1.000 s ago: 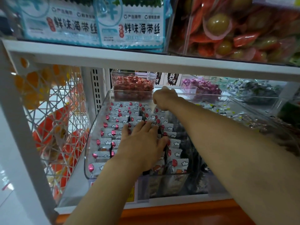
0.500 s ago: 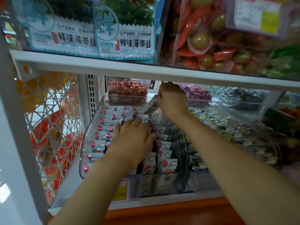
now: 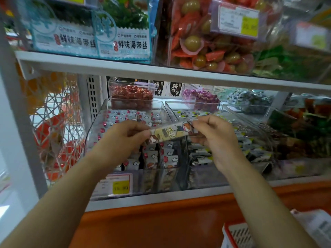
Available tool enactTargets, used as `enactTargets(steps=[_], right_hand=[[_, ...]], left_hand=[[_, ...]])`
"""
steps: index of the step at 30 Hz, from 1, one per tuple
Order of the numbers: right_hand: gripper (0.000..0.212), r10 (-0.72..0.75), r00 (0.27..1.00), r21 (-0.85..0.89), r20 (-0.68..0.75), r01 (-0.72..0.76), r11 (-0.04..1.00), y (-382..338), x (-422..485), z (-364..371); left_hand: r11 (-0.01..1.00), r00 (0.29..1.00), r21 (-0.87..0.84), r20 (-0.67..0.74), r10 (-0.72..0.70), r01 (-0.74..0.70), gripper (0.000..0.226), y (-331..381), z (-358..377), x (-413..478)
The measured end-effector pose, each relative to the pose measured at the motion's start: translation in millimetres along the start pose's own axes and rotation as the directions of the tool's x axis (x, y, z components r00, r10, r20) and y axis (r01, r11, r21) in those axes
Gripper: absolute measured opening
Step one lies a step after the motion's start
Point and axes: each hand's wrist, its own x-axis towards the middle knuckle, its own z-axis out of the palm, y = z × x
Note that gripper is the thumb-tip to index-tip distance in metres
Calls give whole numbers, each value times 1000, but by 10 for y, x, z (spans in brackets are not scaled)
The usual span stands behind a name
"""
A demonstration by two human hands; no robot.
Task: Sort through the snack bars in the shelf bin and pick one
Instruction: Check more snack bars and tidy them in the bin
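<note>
A clear plastic shelf bin (image 3: pixel 93 127) holds several rows of snack bars (image 3: pixel 152 158) in white wrappers with red dots and small clouds. One snack bar (image 3: pixel 170 133), pale yellow with cartoon faces at both ends, is held level above the bin. My left hand (image 3: pixel 123 136) pinches its left end and my right hand (image 3: pixel 213 133) pinches its right end. Both hands are lifted clear of the bars in the bin.
A white shelf board (image 3: pixel 161 72) runs close above the hands. A second clear bin (image 3: pixel 232 149) of dark-wrapped snacks stands to the right. A price tag (image 3: pixel 116 185) sticks to the front. A wire side panel (image 3: pixel 57 122) closes the left. A red-rimmed basket (image 3: pixel 236 235) sits at lower right.
Both hands have come out of the bin, toward me. One bar now sits between them, held at its two ends. Before, the left hand lay flat on the bars and the right reached to the back.
</note>
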Motion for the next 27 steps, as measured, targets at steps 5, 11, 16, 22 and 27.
enactTargets(steps=[5,11,16,22,27], right_hand=[[13,22,994,118,110,-35,992,102,-118,-41],[11,-98,987,65,127,91,994,146,-157,-9],[8,-82,994,130,75,72,989,163,-181,-9],[17,-14,1000,223,-20,18,975,171,-179,13],[17,69,998,330,-6,-63,942,167,-166,26]], left_hand=[[974,991,-185,-3,-136,133,17,-3,18,-75],[918,986,-364,7,-167,158,20,11,67,-71],[810,979,-554,51,-196,191,17,19,90,-50],[697,974,-689,56,-220,197,19,58,101,-59],[652,970,-735,29,-243,185,12,83,97,-62]])
